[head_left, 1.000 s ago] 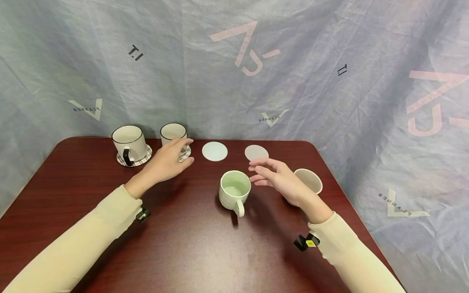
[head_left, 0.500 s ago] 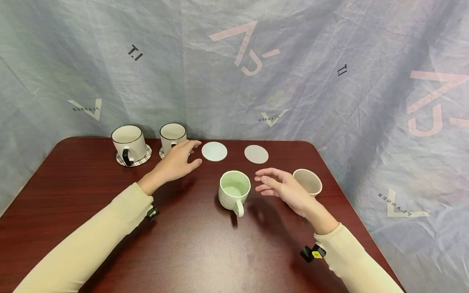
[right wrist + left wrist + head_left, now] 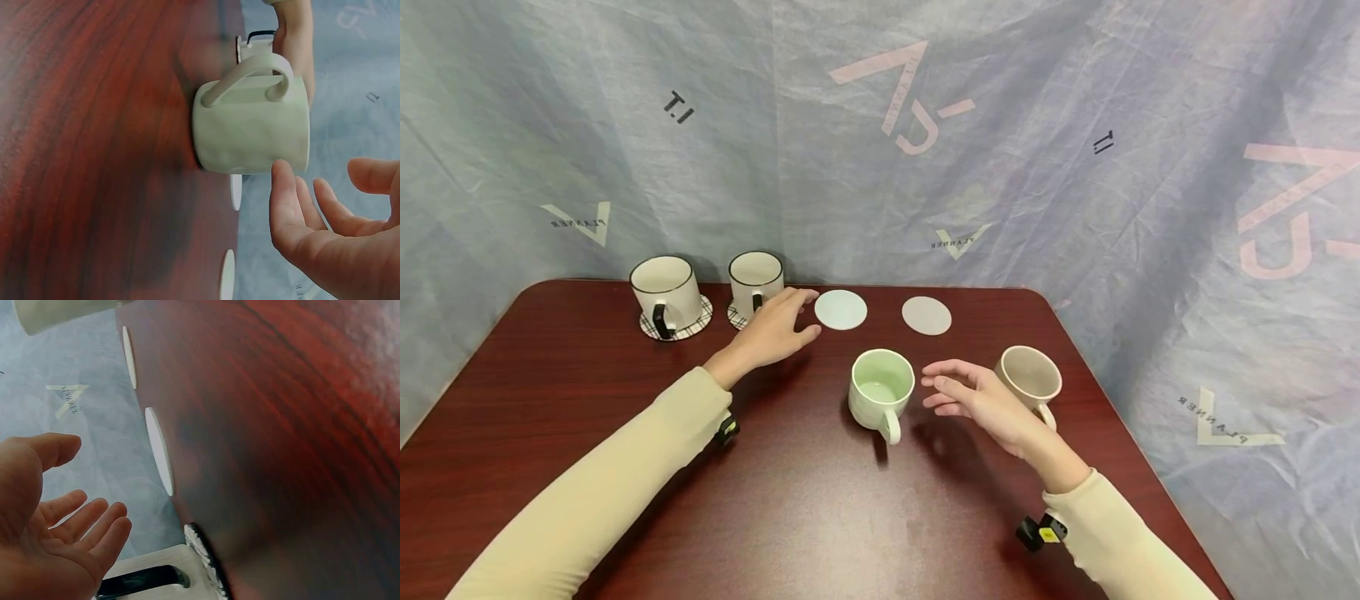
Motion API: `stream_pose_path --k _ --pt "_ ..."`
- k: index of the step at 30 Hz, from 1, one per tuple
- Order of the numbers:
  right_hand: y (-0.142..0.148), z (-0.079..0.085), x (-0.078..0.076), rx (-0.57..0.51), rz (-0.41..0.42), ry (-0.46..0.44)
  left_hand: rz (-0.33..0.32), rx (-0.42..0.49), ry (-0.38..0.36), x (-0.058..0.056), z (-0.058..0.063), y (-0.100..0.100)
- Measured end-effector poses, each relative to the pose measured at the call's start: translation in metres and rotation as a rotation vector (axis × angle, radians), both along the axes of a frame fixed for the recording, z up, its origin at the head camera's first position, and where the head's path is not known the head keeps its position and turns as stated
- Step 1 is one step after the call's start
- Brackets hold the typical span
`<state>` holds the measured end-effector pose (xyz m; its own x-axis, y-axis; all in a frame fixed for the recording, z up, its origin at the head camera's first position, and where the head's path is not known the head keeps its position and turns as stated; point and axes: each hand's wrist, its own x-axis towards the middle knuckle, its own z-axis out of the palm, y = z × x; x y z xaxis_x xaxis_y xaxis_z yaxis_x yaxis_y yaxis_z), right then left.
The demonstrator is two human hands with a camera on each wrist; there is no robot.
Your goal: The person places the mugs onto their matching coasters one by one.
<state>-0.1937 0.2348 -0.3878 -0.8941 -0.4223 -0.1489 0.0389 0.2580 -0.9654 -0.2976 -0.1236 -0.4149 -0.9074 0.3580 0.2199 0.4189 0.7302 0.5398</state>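
Pale-green ceramic mug stands upright on the red-brown wooden surface; just right of it hovers the right hand, behind-left of it the left hand, each grip relaxed and empty.

Worktop: dark red-brown, streaked grain, rounded far corners, pale glare toward the near side. Cloth hangs behind and along the right, grey-blue, wrinkled. Printed on it: large pink marks up high and at right; pale V shapes lower down, small lettering reversed; small black letters. Far left: ribbed white mug, black rim, black handle, upright on a round checked coaster.
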Motion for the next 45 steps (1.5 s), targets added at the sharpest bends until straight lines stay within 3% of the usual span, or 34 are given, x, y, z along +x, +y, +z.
stream_pose_path --k 16,45 --pt "0.004 -0.011 0.005 -0.001 0.012 -0.009 0.005 -0.015 0.021 -0.018 -0.016 0.005" --pt "0.002 -0.022 0.009 -0.028 0.005 -0.029 0.07 -0.081 -0.083 -0.045 -0.035 0.016"
